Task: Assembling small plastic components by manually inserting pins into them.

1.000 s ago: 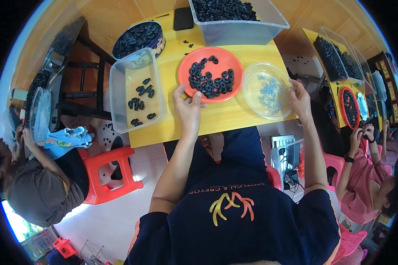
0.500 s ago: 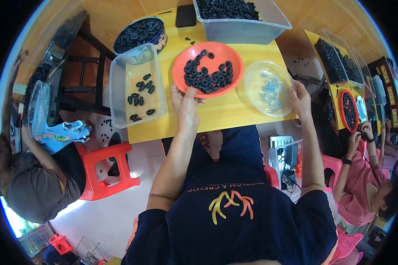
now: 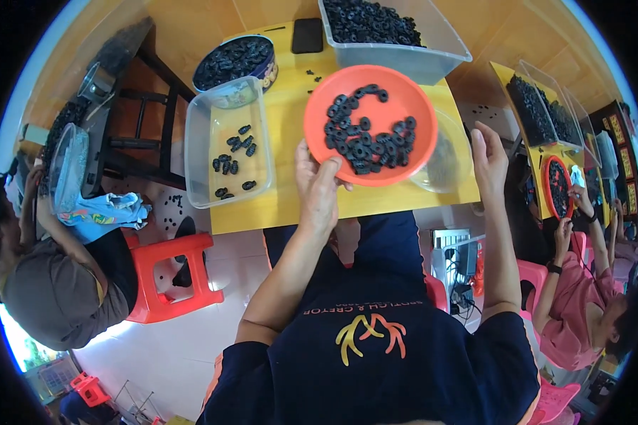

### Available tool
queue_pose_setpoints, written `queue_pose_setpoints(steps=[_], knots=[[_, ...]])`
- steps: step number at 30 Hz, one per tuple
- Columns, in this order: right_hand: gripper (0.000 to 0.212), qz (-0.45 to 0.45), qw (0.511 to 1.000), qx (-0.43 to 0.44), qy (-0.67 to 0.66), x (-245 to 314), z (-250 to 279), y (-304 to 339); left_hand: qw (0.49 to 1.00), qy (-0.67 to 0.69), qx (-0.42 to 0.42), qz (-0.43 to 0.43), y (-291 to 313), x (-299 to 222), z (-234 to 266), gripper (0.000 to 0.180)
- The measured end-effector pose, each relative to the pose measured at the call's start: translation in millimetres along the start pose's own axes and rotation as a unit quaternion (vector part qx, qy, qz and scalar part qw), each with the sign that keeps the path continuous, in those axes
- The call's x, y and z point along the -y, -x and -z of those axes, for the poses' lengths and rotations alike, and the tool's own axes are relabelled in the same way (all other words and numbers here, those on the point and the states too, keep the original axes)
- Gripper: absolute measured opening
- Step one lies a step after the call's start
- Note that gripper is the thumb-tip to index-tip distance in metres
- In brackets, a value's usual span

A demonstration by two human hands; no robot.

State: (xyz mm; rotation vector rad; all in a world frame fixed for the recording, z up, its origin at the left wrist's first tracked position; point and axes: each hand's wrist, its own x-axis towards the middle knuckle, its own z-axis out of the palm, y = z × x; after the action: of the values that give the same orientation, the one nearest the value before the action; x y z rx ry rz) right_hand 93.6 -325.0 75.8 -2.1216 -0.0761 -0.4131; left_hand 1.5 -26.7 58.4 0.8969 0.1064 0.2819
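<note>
My left hand point(image 3: 320, 178) grips the near left rim of an orange-red plate point(image 3: 386, 117), thumb on top and fingers underneath. Small black ring-shaped parts point(image 3: 368, 150) lie on the plate, mostly along its near side. The plate is raised above the yellow table and covers part of a round clear dish point(image 3: 450, 159); the dish's contents are mostly hidden. Beside the dish's right edge, my right hand point(image 3: 489, 157) is held upright with its fingers stretched out and nothing in it. Left of the plate stands a clear rectangular tub point(image 3: 196, 156) with several ribbed black pieces point(image 3: 242, 145).
Behind the tub is a round tin point(image 3: 269, 69) full of black parts. A large clear bin point(image 3: 404, 60) of black parts and a dark phone point(image 3: 307, 35) sit at the table's point(image 3: 290, 205) far side. People work at tables on both sides; a red stool point(image 3: 170, 276) stands left.
My left hand has lifted the plate and moved it right, over the clear dish. My right hand has come off the dish's rim, its fingers now straightened.
</note>
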Motion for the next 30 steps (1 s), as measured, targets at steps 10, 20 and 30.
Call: queue_pose_setpoints(steps=[10,20,30], knots=[[0.037,-0.202,0.893,0.239,-0.322,87.6,-7.5,-12.1,0.997,-0.041,0.055,0.044,2.3,-42.0,-57.4,0.046],[0.014,-0.215,0.913,0.086,-0.337,89.7,13.3,-140.8,0.940,-0.314,0.105,-0.081,-133.1,-84.6,-30.4,0.046],[0.009,-0.118,0.968,-0.045,-0.218,48.0,14.5,-246.6,0.860,-0.484,0.087,-0.135,-256.2,-45.7,-32.8,0.034]])
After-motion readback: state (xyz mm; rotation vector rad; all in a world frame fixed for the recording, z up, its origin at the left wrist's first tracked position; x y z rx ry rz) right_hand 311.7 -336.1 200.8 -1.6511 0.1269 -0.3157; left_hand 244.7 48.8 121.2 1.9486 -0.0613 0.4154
